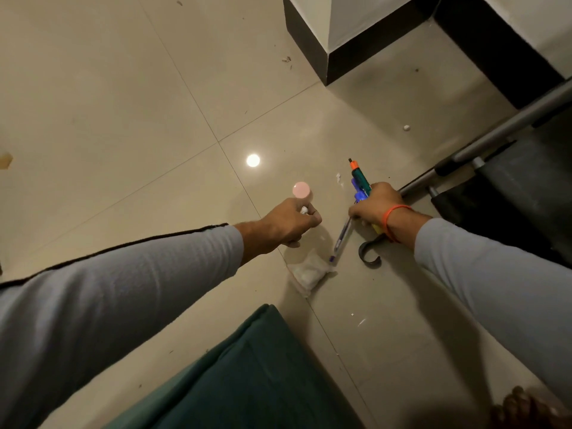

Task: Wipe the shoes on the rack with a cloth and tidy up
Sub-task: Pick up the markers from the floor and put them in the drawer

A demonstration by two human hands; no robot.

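1. Two hands are down low over the tiled floor (123, 88), both arms in grey sleeves.
2. Left hand (286, 222) is curled tight around a small bottle with a pink cap (84, 191); the cap pokes out beyond the knuckles.
3. Right hand (376, 204) is closed over a bundle of pens and markers (360, 182), a green one with an orange tip sticking out ahead, blue ones beside it. An orange band (390, 215) circles that wrist.
4. One clear pen (342, 239) lies on the floor, its upper end at the right hand's fingers; whether they actually grip it, I cannot tell.
5. Just beside it sits a small clear plastic packet (308, 272) with white contents, and a dark curved hook (368, 253) lies under the right wrist.
6. Shoe rack (483, 144), grey tubes and black fabric, stands at right, just beyond the right hand; shoes cannot be made out on it.
7. Green cushion (247, 376) fills the bottom, bare toes (523, 407) at the corner.
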